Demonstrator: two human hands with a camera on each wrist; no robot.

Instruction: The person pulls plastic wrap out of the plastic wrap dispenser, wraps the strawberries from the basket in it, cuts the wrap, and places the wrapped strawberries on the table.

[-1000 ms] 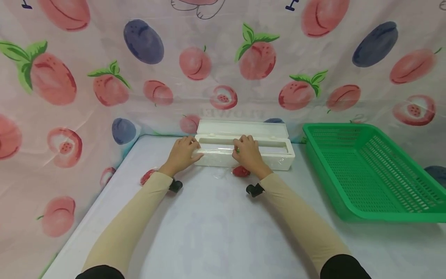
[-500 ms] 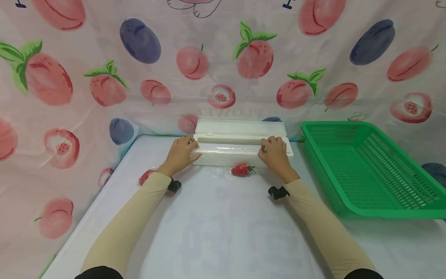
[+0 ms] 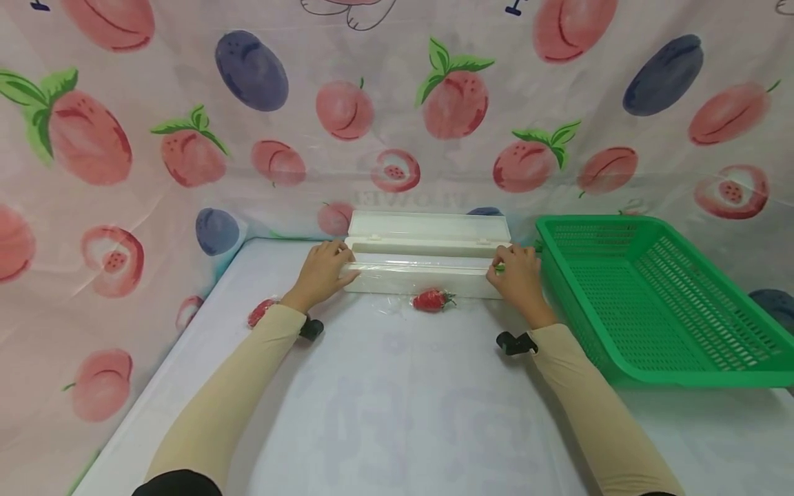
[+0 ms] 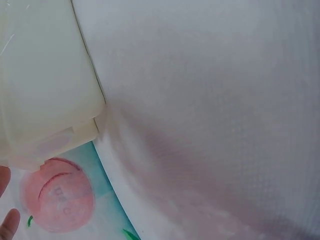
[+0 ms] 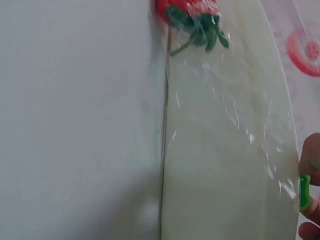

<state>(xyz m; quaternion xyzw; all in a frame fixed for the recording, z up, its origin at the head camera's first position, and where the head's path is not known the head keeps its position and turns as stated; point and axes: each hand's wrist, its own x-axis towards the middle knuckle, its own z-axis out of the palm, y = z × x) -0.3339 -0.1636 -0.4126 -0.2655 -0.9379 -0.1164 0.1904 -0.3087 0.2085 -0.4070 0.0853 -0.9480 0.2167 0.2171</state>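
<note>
A white cling film dispenser box [image 3: 397,281] stands near the back of the table, its lid [image 3: 428,225] raised. Clear film [image 5: 235,125] hangs over the front face in the right wrist view. My left hand [image 3: 319,271] grips the box's left end, thumb on the front. At the right end, my right hand [image 3: 520,279] pinches a small green slide cutter [image 5: 304,192] on the front rim. Against the front of the box lies a film-wrapped strawberry [image 3: 431,300] with green leaves. Another red, wrapped fruit [image 3: 259,313] sits beside my left wrist, partly hidden.
A green plastic basket [image 3: 626,365] stands to the right, close to my right hand. Behind the box hangs a fruit-printed cloth [image 3: 384,76]. White cloth [image 3: 397,399] covers the table in front.
My right hand has slid the green cutter rightward along the box rim, from mid-box to the right end, uncovering the strawberry. My left hand stays on the left end.
</note>
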